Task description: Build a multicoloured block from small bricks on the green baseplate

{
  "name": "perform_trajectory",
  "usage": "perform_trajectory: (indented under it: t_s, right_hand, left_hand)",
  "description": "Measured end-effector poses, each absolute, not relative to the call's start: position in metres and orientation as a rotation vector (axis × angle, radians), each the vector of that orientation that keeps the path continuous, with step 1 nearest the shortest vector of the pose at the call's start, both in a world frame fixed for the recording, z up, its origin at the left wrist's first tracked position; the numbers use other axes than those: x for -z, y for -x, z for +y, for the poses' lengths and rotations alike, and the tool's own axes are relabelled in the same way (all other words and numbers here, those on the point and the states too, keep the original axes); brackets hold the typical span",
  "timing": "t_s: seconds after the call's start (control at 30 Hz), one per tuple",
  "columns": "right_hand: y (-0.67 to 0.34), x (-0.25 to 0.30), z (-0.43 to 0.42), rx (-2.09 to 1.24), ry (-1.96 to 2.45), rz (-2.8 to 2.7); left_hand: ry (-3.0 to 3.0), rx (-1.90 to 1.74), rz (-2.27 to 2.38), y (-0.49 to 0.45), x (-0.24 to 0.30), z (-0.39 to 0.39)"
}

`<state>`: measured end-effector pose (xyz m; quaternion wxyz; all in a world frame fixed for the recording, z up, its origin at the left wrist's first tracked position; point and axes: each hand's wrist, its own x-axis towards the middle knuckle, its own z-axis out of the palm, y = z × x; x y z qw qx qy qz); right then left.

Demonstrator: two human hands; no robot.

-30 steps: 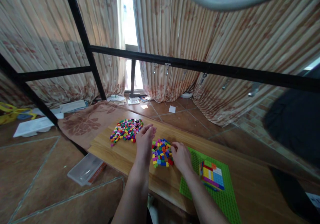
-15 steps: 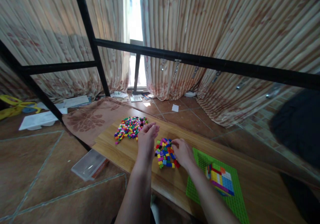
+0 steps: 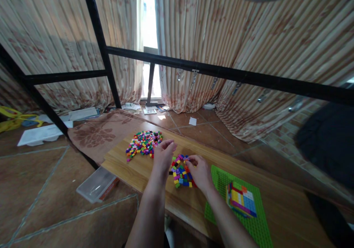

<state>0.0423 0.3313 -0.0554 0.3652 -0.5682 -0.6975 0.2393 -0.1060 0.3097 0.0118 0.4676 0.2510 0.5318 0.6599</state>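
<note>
My right hand (image 3: 200,171) reaches over the nearer pile of toy bricks (image 3: 180,180), its thumb and index finger pinched on a small toy brick at the pile's upper right edge. Raised between the two piles, my left hand (image 3: 163,154) has its fingers curled together; whatever they hold, if anything, is hidden. Beyond it lies a larger pile of small multicoloured bricks (image 3: 143,142). To the right, a green baseplate (image 3: 218,178) carries a block built of coloured bricks (image 3: 242,200), partly beside my right forearm.
The piles and baseplate are on a long wooden table (image 3: 129,168). A clear plastic box (image 3: 95,183) sits low at its left side. A black metal frame (image 3: 171,60) crosses in front of the curtains (image 3: 199,30). A dark rounded object (image 3: 326,145) stands at the right.
My right hand has shifted slightly left over the nearer pile, its fingertips closing at the bricks. My left hand stays raised, nearly in place. The view has tilted slightly.
</note>
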Motion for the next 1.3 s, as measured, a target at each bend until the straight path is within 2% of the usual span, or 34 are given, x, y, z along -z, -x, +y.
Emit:
perform_trajectory:
  t_s: [0.13, 0.33, 0.63, 0.9, 1.3]
  right_hand:
    - [-0.048, 0.042, 0.311, -0.986, 1.167, -1.406]
    - [-0.056, 0.026, 0.288, -1.032, 1.006, -1.178]
    - [-0.062, 0.035, 0.284, -0.991, 1.053, -1.151]
    - [-0.059, 0.037, 0.289, -1.268, 1.033, -0.827]
    - [-0.053, 0.057, 0.296, -1.163, 1.101, -0.698]
  left_hand:
    - [-0.756, -1.347, 1.349, 0.097, -0.011, 0.306]
    - [-0.674, -1.051, 0.938, 0.074, -0.017, 0.293]
    - [-0.593, -1.142, 0.892, 0.068, -0.003, 0.298]
    - [-0.735, -1.270, 0.983, 0.049, 0.005, 0.301]
    - [-0.650, -1.340, 1.164, 0.030, 0.015, 0.301]
